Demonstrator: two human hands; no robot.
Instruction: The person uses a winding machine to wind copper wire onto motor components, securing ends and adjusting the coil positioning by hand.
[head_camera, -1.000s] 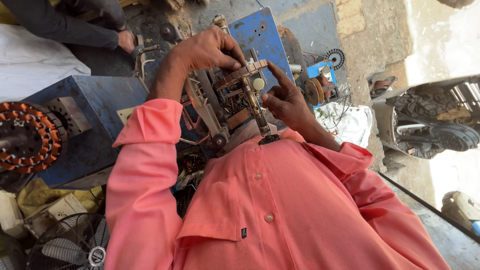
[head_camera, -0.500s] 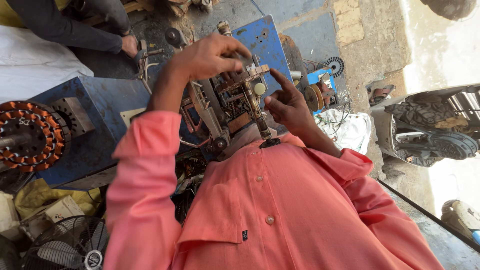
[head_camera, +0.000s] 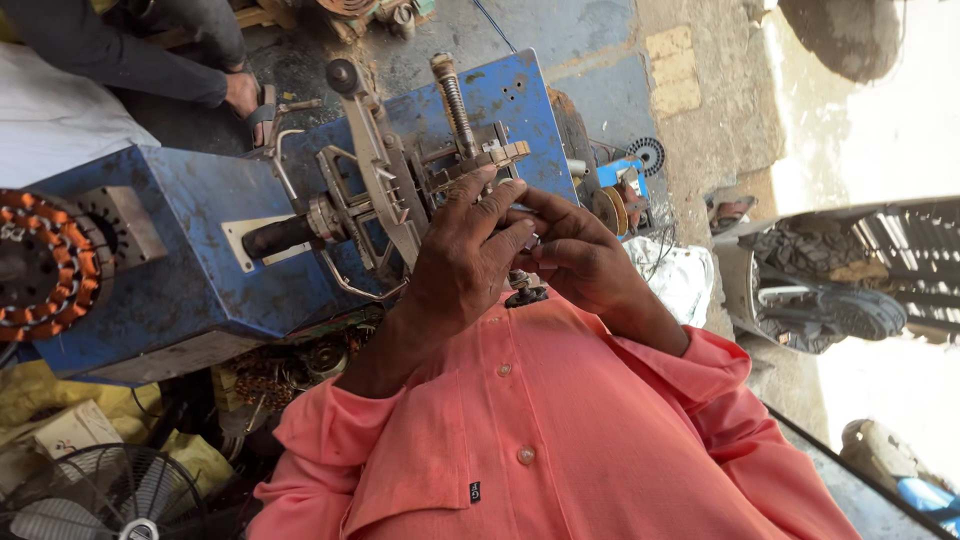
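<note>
Both hands are seen brought together in front of a grey metal winding mechanism (head_camera: 385, 190) that is mounted on a blue machine housing (head_camera: 180, 270). The left hand (head_camera: 465, 255) is raised with its fingers (head_camera: 490, 205) spread and laid against the lower part of the mechanism, just under a small brass-coloured bracket (head_camera: 490, 155). The right hand (head_camera: 580, 255) is pressed against the left, its fingers curled inward and touching the left fingertips. Whether anything small is pinched between the two hands cannot be told, since the contact point is hidden by the fingers. A dark round knob (head_camera: 525, 295) is seen just below the hands, where they meet, close to the salmon-pink shirt (head_camera: 560, 430) worn by the person.

Above the hands a threaded metal rod (head_camera: 452, 95) is seen rising from the mechanism, tilted slightly. To the left of the left hand a black cylindrical handle (head_camera: 280, 237) sticks out sideways from the mechanism. Beyond the right hand a copper-coloured spool (head_camera: 612, 208) and small blue parts (head_camera: 622, 170) are found. Well to the left of the hands, a motor stator with orange copper windings (head_camera: 40, 265) is set at the far end of the blue housing. Below it, near the left sleeve, the guard of a fan (head_camera: 105, 495) is seen. Far above the left hand, another person's sandalled foot (head_camera: 250, 98) rests on the ground. Well to the right of the right hand, a tyre (head_camera: 810, 250) is visible.
</note>
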